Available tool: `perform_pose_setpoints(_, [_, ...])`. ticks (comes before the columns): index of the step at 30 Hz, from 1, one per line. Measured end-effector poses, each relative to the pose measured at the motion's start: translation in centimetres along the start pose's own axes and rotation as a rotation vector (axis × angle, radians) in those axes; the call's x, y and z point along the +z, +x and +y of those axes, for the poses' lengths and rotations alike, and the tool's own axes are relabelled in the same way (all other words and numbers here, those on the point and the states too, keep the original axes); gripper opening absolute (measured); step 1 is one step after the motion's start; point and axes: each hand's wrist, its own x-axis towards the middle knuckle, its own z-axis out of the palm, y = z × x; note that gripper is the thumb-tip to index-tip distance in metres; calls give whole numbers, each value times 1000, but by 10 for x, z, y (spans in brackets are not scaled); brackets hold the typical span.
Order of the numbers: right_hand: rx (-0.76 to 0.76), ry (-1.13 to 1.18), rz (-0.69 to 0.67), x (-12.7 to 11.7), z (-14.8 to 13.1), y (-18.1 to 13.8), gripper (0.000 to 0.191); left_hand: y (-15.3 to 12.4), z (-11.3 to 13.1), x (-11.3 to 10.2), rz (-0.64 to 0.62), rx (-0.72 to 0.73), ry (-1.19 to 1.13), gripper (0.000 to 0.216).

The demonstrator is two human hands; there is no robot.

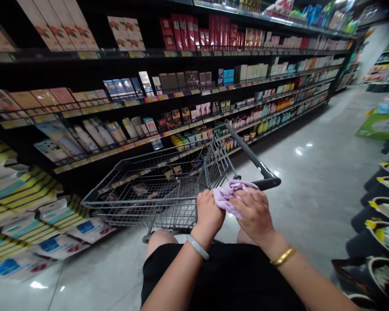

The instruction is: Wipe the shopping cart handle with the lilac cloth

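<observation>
Lilac cloth [223, 199] in right hand [253, 211], left hand [210, 214] on shopping cart [142, 200]

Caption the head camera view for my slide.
Left hand on shopping cart, right hand holding lilac cloth, beside stocked shelves.

Red boxes [184, 32] stand on a dark shelf [110, 55]; black buckets [359, 245] line the glossy floor [311, 172] at right

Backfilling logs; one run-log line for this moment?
left hand: at grey wire shopping cart | right hand: holding crumpled lilac cloth | nearby: black stocked store shelving
</observation>
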Motion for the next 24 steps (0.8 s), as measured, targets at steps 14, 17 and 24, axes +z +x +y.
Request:
perform_pose_setpoints(14, [-16, 34, -305, 4, -2, 64, 18, 0, -8, 8, 80, -45, 33, 19])
perform_pose_setpoints(17, [81, -34, -364, 5, 9, 96, 17, 2, -8, 7, 81, -65, 67, 26])
perform_pose_setpoints(24, [-155, -126, -673, 12, -1, 119, 15, -1, -10, 8, 96, -51, 108, 24])
